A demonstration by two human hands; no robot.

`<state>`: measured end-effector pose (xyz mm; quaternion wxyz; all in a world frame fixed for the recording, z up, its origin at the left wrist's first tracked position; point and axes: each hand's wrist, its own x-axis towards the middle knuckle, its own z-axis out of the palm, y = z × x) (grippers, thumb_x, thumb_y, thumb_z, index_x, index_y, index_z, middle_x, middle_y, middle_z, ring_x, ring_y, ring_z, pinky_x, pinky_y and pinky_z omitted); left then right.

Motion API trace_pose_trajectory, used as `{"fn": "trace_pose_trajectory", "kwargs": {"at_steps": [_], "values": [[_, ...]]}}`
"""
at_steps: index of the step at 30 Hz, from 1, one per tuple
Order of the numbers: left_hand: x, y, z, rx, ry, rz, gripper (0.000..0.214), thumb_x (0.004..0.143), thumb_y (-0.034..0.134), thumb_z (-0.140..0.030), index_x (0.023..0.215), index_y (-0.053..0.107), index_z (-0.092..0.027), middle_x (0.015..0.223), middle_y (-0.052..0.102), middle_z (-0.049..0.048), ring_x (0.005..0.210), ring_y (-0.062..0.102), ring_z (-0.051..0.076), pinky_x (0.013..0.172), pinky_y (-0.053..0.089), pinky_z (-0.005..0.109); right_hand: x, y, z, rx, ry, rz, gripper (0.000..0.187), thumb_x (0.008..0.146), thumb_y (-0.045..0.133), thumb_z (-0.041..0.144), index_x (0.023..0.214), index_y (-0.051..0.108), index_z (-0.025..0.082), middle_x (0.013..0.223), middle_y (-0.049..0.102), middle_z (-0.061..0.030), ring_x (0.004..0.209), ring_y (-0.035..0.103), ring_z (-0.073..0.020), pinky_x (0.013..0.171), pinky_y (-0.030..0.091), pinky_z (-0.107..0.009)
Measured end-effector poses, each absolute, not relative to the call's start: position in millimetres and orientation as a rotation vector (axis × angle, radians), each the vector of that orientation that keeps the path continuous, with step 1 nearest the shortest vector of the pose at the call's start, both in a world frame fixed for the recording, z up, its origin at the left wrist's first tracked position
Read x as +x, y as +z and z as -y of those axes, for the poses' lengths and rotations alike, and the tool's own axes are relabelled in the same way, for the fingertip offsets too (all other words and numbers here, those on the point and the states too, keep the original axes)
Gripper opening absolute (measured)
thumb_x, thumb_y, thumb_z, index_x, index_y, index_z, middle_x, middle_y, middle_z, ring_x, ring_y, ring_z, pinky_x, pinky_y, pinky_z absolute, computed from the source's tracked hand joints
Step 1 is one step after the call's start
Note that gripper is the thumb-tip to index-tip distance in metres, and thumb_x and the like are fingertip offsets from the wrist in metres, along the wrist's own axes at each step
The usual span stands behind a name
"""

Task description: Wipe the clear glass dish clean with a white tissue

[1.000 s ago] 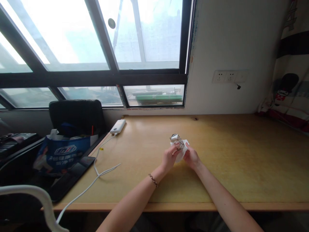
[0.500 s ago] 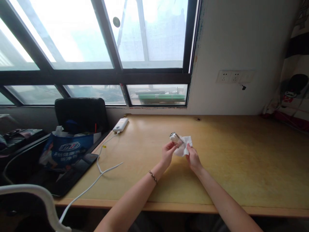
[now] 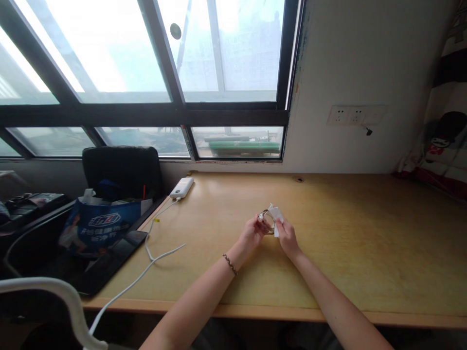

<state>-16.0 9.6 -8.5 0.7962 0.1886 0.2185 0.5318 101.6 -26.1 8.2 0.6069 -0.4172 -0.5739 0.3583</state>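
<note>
Over the middle of the wooden desk (image 3: pixel 365 253) both my hands meet on a small clear glass (image 3: pixel 266 221). My left hand (image 3: pixel 251 233) is closed round the glass from the left, its open mouth turned toward me. My right hand (image 3: pixel 286 235) pinches a white tissue (image 3: pixel 276 214) against the glass's right side. A thin beaded bracelet (image 3: pixel 230 263) circles my left wrist.
A white power bank (image 3: pixel 181 188) lies at the desk's back left, its white cable (image 3: pixel 146 272) trailing to the front edge. Left of the desk stand a black chair (image 3: pixel 122 170) and a blue bag (image 3: pixel 98 226). A wall socket (image 3: pixel 353 115) sits above the desk.
The glass has been tipped from lying sideways to mouth toward me and drawn slightly lower. My right hand has bunched the tissue closer against it.
</note>
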Motion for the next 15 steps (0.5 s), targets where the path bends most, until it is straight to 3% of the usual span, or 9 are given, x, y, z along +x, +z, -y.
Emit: {"fn": "trace_pose_trajectory", "kwargs": {"at_steps": [3, 6, 10, 15], "values": [[-14, -14, -11, 0.405, 1.133, -0.473, 0.017, 0.077, 0.05, -0.025, 0.073, 0.058, -0.01, 0.064, 0.06, 0.0049, 0.054, 0.053, 0.011, 0.057, 0.042, 0.024, 102, 12, 29, -0.97, 0.589, 1.603, 0.039, 0.085, 0.038, 0.032, 0.123, 0.043, 0.026, 0.131, 0.039, -0.0004, 0.125, 0.025, -0.0206, 0.104, 0.018, -0.043], [-15, -19, -16, 0.38, 1.176, -0.426, 0.015, 0.076, 0.05, -0.021, 0.078, 0.059, -0.01, 0.071, 0.062, 0.0054, 0.058, 0.054, 0.011, 0.06, 0.042, 0.024, 102, 15, 32, -0.935, 0.481, 1.827, 0.037, 0.086, 0.034, 0.028, 0.123, 0.042, 0.028, 0.131, 0.039, 0.0006, 0.126, 0.023, -0.019, 0.105, 0.013, -0.044], [-22, -22, -26, 0.319, 1.255, -0.425, 0.012, 0.073, 0.047, -0.013, 0.075, 0.059, -0.009, 0.071, 0.061, 0.0062, 0.061, 0.054, 0.012, 0.063, 0.043, 0.023, 101, 18, 36, -0.86, 0.466, 1.954, 0.036, 0.087, 0.033, 0.025, 0.121, 0.044, 0.028, 0.127, 0.044, -0.001, 0.123, 0.03, -0.0192, 0.104, 0.017, -0.046], [-30, -18, -31, 0.269, 1.215, -0.426, 0.012, 0.069, 0.044, -0.009, 0.069, 0.056, -0.009, 0.061, 0.057, 0.0051, 0.052, 0.051, 0.011, 0.054, 0.041, 0.023, 98, 19, 37, -0.881, 0.523, 1.803, 0.035, 0.086, 0.036, 0.03, 0.117, 0.049, 0.024, 0.127, 0.045, -0.0027, 0.124, 0.028, -0.0202, 0.103, 0.022, -0.042]]}}
